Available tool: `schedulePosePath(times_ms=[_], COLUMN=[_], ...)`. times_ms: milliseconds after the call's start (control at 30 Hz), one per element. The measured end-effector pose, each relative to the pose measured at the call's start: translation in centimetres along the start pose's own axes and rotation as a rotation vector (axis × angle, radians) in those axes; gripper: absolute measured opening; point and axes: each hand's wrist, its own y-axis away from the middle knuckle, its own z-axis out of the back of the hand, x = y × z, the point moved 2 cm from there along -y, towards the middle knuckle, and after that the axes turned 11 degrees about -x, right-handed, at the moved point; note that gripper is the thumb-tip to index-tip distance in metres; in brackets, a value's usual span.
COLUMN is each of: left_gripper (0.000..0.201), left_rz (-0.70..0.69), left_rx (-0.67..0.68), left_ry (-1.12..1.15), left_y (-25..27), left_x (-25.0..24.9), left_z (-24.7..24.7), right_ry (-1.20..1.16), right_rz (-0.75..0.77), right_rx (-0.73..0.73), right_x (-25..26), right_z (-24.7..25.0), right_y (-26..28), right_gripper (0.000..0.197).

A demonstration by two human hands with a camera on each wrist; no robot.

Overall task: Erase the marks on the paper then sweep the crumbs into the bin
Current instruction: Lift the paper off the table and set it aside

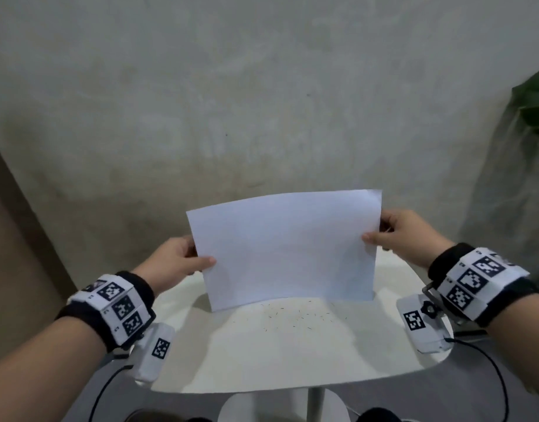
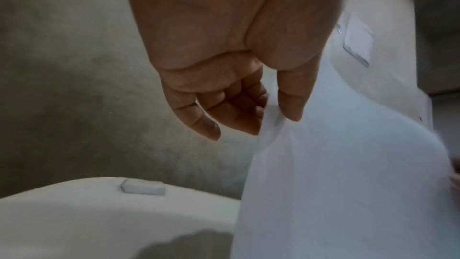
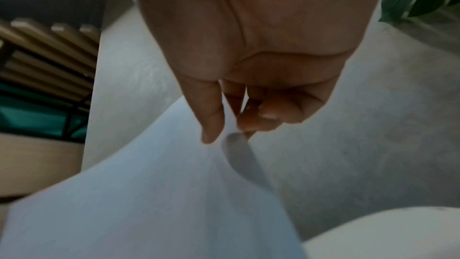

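A white sheet of paper (image 1: 286, 248) is held upright above the small white table (image 1: 262, 360), its lower edge near the tabletop. My left hand (image 1: 198, 260) pinches its left edge, thumb in front and fingers behind. My right hand (image 1: 374, 233) pinches the right edge the same way. Dark eraser crumbs (image 1: 295, 315) lie scattered on the table just in front of the sheet. In the left wrist view a white eraser (image 2: 143, 187) lies at the table's far edge beside the paper (image 2: 348, 184). The right wrist view shows the paper (image 3: 149, 194) pinched between thumb and fingers. No bin is in view.
A grey concrete floor surrounds the table. A green plant (image 1: 533, 102) stands at the right. A brown board (image 1: 15, 239) leans at the left. Slatted wooden furniture (image 3: 44, 50) shows in the right wrist view. Black cables (image 1: 493, 373) hang off both wrists.
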Motion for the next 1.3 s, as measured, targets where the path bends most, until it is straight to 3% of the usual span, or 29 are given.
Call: schedulePosePath(times_ms=[67, 233, 367, 500, 567, 633, 700, 867, 1000, 1100, 1200, 1300], left_gripper=[0.025, 0.027, 0.026, 0.025, 0.026, 0.031, 0.032, 0.024, 0.023, 0.015, 0.011, 0.012], left_rz=[-0.003, -0.030, 0.003, -0.062, -0.047, -0.011, 0.004, -0.035, -0.001, -0.065, -0.088, -0.033], left_rx=[0.007, -0.067, -0.007, -0.137, -0.086, 0.012, 0.023, -0.086, 0.074, -0.057, -0.160, -0.207], left_ry=[-0.002, 0.083, -0.082, 0.030, -0.001, -0.135, -0.200, -0.079, -0.290, -0.140, 0.012, 0.044], left_y=[0.4, 0.4, 0.6, 0.8, 0.9, 1.3, 1.4, 1.2, 1.6, 1.5, 1.6, 1.2], left_x=[0.5, -0.6, 0.4, -0.6, -0.5, 0.1, 0.5, -0.5, -0.1, -0.7, -1.7, -2.0], left_z=[-0.7, -0.7, -1.2, -1.1, -1.1, -1.5, -1.5, -1.0, -1.4, -1.0, -1.2, -1.3], right_ry=[0.096, -0.085, 0.146, 0.073, 0.068, 0.200, 0.310, 0.163, 0.381, 0.299, 0.150, 0.212], right_rz=[-0.043, -0.013, -0.051, -0.030, -0.028, -0.052, -0.066, -0.035, -0.039, -0.001, 0.012, -0.030], right_rx=[0.042, -0.113, 0.087, -0.030, -0.011, 0.099, 0.163, 0.030, 0.197, 0.111, 0.071, 0.085], right_x=[-1.2, -1.2, -2.0, -1.8, -1.6, -2.0, -2.3, -1.5, -2.1, -1.5, -1.3, -1.9], right_z=[-0.7, -0.4, -1.8, -1.4, -1.4, -2.1, -2.5, -2.0, -3.3, -3.0, -2.8, -3.3], right_y=[0.1, 0.0, 0.7, 0.6, 0.5, 0.5, 0.5, 0.2, 0.6, 0.4, -0.1, -0.3], right_gripper=[0.017, 0.010, 0.023, 0.025, 0.024, 0.014, 0.004, 0.008, 0.009, 0.022, 0.014, 0.011])
